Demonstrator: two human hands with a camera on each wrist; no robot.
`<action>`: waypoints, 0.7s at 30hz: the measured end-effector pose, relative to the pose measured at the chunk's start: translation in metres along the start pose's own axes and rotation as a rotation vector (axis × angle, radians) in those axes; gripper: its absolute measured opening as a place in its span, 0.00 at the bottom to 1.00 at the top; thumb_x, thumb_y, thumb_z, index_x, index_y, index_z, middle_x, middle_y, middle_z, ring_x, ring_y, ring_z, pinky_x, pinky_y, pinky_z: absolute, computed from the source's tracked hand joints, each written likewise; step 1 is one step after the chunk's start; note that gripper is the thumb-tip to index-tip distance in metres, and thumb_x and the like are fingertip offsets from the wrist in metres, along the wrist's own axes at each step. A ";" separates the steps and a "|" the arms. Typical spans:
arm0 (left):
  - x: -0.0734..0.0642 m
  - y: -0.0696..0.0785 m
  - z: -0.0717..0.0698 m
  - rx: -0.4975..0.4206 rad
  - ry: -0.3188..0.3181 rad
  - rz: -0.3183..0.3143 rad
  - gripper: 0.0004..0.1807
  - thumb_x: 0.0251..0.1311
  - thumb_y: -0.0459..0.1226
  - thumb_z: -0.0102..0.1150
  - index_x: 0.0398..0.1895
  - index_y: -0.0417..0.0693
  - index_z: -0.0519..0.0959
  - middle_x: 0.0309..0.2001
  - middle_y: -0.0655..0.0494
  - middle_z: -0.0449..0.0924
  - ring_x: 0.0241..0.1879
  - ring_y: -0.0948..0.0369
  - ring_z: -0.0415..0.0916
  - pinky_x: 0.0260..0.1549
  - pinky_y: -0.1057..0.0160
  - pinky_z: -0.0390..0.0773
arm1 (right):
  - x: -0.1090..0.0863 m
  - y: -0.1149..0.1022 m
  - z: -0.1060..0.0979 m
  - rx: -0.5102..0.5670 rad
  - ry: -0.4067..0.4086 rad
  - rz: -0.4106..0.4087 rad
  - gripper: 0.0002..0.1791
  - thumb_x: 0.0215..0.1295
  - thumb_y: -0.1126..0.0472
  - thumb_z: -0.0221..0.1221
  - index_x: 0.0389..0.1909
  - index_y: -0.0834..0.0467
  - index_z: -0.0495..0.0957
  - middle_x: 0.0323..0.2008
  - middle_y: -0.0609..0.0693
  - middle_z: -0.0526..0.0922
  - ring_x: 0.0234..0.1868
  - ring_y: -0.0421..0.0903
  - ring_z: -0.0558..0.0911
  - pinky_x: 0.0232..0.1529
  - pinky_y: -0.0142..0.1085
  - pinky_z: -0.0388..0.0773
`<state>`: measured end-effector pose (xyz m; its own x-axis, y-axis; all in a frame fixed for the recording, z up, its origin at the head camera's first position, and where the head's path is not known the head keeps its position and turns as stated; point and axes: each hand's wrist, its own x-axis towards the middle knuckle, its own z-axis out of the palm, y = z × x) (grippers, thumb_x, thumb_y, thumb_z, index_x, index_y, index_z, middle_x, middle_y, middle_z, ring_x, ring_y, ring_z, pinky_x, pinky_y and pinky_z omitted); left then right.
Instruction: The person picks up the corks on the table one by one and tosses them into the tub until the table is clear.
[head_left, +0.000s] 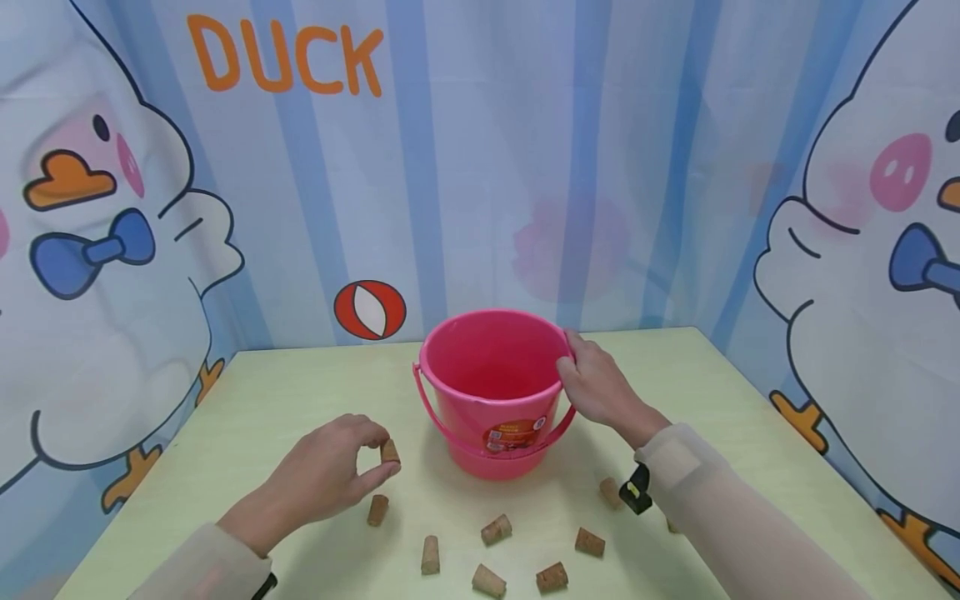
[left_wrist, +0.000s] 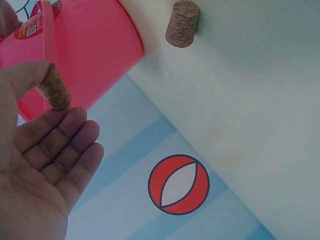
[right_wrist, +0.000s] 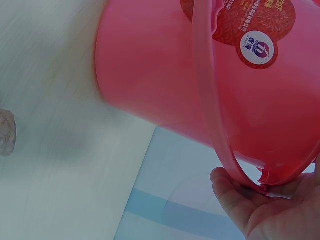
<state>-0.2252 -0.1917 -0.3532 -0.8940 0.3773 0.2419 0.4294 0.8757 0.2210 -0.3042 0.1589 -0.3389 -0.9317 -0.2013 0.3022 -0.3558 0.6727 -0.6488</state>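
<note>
My left hand [head_left: 324, 468] pinches a small brown cork [head_left: 389, 452] between thumb and forefinger, left of the pink bucket [head_left: 467, 417]. In the left wrist view the held cork [left_wrist: 56, 91] overlaps the bucket's side, and the other fingers extend below it. My right hand [head_left: 602, 382] grips the bucket's right rim, by the end of its handle [right_wrist: 206, 95]. Upright on the table, the bucket has its handle hanging down across the front, over a red label [head_left: 510, 435]. Its visible inside is bare pink wall; the bottom is hidden.
Several corks lie on the pale table [head_left: 300, 379], among them one [head_left: 378, 510] below my left hand and one [head_left: 610, 492] near my right sleeve. Behind the table hangs a blue striped curtain [head_left: 487, 150] with duck prints at both sides.
</note>
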 end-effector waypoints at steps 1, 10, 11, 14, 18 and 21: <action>0.000 0.001 0.000 0.001 0.005 0.003 0.10 0.56 0.47 0.76 0.36 0.57 0.86 0.37 0.63 0.83 0.41 0.61 0.79 0.44 0.57 0.85 | 0.000 0.000 0.000 0.000 -0.001 0.002 0.32 0.74 0.58 0.46 0.76 0.65 0.59 0.50 0.59 0.77 0.48 0.54 0.75 0.43 0.45 0.84; 0.004 0.005 -0.002 0.001 0.050 0.022 0.11 0.56 0.47 0.76 0.38 0.56 0.86 0.39 0.62 0.84 0.43 0.60 0.80 0.43 0.57 0.85 | 0.000 0.000 0.000 -0.010 0.000 0.009 0.33 0.74 0.57 0.45 0.77 0.66 0.57 0.52 0.60 0.77 0.51 0.55 0.74 0.46 0.47 0.83; 0.004 0.005 -0.002 0.000 0.054 0.022 0.11 0.56 0.47 0.76 0.38 0.56 0.86 0.39 0.62 0.84 0.43 0.60 0.80 0.43 0.57 0.86 | 0.000 0.000 0.000 -0.008 -0.001 0.008 0.33 0.74 0.57 0.45 0.77 0.66 0.58 0.52 0.59 0.77 0.50 0.55 0.74 0.46 0.47 0.83; 0.005 0.006 -0.003 0.002 0.070 0.031 0.12 0.56 0.47 0.76 0.39 0.55 0.86 0.40 0.61 0.84 0.43 0.60 0.80 0.43 0.57 0.86 | 0.000 -0.001 0.000 -0.002 -0.001 0.003 0.32 0.74 0.58 0.45 0.76 0.65 0.59 0.50 0.59 0.77 0.49 0.54 0.74 0.44 0.45 0.83; 0.007 0.008 -0.004 0.007 0.090 0.045 0.12 0.56 0.47 0.76 0.39 0.55 0.86 0.40 0.60 0.84 0.43 0.59 0.80 0.43 0.57 0.86 | 0.000 -0.001 0.000 -0.005 -0.002 0.004 0.32 0.74 0.58 0.46 0.75 0.65 0.60 0.50 0.59 0.77 0.48 0.54 0.74 0.43 0.45 0.84; 0.008 0.010 -0.004 0.005 0.101 0.054 0.12 0.57 0.47 0.76 0.40 0.55 0.86 0.41 0.59 0.84 0.44 0.59 0.80 0.43 0.57 0.86 | 0.000 -0.001 0.000 -0.013 -0.003 0.010 0.32 0.74 0.58 0.46 0.76 0.66 0.59 0.51 0.59 0.77 0.49 0.55 0.74 0.45 0.46 0.84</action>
<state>-0.2277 -0.1816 -0.3449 -0.8519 0.3918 0.3474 0.4757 0.8564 0.2006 -0.3037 0.1586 -0.3380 -0.9357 -0.1966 0.2930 -0.3451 0.6839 -0.6428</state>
